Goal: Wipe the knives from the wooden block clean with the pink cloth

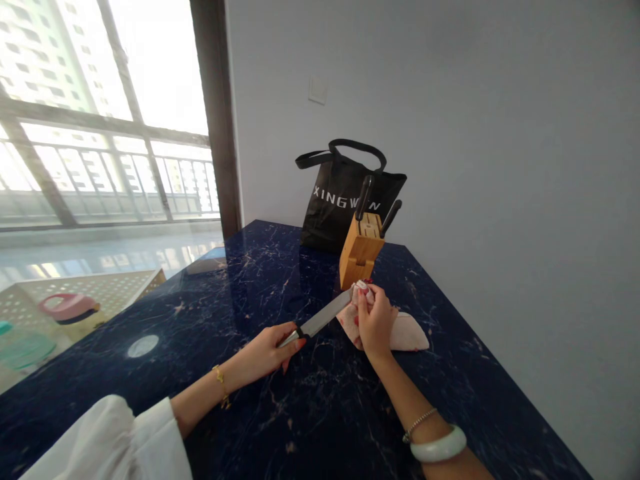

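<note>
My left hand (281, 345) is closed around the handle of a kitchen knife (326, 315), whose blade points up and to the right. At the blade's far end, my right hand (374, 319) pinches a pale cloth (410, 332) with red marks around the tip. Part of the cloth hangs down and rests on the table to the right. Just behind the cloth stands a wooden knife block (361, 257) with two black-handled tools in its top slots.
A black tote bag (333, 200) stands behind the block near the wall. The dark blue marbled table (280, 413) spans the foreground. At left are a perforated cream basket (120, 283), a pink-lidded container (70, 308) and a round white disc (143, 346).
</note>
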{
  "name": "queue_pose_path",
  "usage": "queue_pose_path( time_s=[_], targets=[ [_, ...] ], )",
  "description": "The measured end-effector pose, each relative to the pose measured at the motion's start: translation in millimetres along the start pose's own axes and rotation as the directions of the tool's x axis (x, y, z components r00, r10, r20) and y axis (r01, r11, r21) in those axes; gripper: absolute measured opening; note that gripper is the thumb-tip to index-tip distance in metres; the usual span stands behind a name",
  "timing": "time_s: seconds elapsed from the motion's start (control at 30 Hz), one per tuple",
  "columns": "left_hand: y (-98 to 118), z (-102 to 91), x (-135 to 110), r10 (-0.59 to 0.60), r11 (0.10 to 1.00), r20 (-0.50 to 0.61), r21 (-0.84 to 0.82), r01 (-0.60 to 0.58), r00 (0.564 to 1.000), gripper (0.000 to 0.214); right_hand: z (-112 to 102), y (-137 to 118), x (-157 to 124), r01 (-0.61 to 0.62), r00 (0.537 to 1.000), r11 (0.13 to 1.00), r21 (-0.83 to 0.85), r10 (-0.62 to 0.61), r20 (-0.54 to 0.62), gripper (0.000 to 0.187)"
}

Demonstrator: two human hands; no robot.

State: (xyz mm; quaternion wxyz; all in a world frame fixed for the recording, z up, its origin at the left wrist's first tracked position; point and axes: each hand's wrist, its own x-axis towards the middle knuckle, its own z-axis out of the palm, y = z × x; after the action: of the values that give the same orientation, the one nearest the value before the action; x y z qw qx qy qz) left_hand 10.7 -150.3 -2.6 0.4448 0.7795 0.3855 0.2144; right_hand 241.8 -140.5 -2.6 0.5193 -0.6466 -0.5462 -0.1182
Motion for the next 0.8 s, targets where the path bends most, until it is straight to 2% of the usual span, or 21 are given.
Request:
queue_pose_path(
  time_s=[0.1, 0.17, 0.23, 0.33, 0.4, 0.53, 0.67, 0.73, 0.8],
  targets=[
    [-2.3, 1.8, 2.4, -0.017, 1.000, -0.035, 0.007, 0.018, 0.999, 0.035, -2.6, -2.0, 1.4, -0.016, 0.999, 1.000, 0.021, 0.017, -0.037, 0.026],
    [-4.8, 2.8, 4.2, -0.070, 0.998, -0.077, -0.015, 0.069, 0.995, 0.035, -6.1, -7.3, 1.2, 0.023, 0.999, 1.000, 0.019, -0.023, -0.037, 0.025],
    [-6.3, 2.9, 5.0, -0.110, 0.993, -0.085, -0.054, 0.105, 0.990, 0.035, -9.3, -15.4, -1.2, 0.094, 0.996, 0.996, -0.002, -0.094, -0.002, 0.024],
    [-5.7, 1.8, 3.8, -0.080, 0.995, -0.039, -0.057, 0.077, 0.996, 0.034, -10.8, -29.5, -8.8, 0.216, 0.972, 0.976, -0.030, -0.212, 0.104, 0.021],
    [-4.9, 1.1, 2.5, -0.038, 0.999, -0.017, -0.019, 0.038, 0.999, 0.032, -9.2, -38.6, -15.4, 0.308, 0.934, 0.951, -0.022, -0.298, 0.199, 0.019],
    [-6.5, 1.1, 3.0, -0.008, 0.999, -0.042, 0.037, 0.010, 0.999, 0.029, -5.1, -56.0, -29.2, 0.458, 0.824, 0.889, 0.005, -0.427, 0.371, 0.017],
    [-8.3, 1.8, 4.6, 0.016, 0.999, -0.061, 0.032, -0.014, 0.998, 0.027, -4.8, -69.1, -38.5, 0.551, 0.724, 0.833, 0.049, -0.507, 0.467, 0.019],
    [-7.6, 1.9, 4.3, 0.024, 0.999, -0.062, 0.028, -0.023, 0.998, 0.027, -5.2, -71.3, -39.6, 0.571, 0.709, 0.820, 0.048, -0.521, 0.475, 0.020],
    [-6.3, 1.9, 3.6, 0.018, 0.999, -0.059, 0.034, -0.016, 0.998, 0.028, -5.1, -70.1, -38.0, 0.567, 0.725, 0.824, 0.016, -0.508, 0.465, 0.020]
  ],
)
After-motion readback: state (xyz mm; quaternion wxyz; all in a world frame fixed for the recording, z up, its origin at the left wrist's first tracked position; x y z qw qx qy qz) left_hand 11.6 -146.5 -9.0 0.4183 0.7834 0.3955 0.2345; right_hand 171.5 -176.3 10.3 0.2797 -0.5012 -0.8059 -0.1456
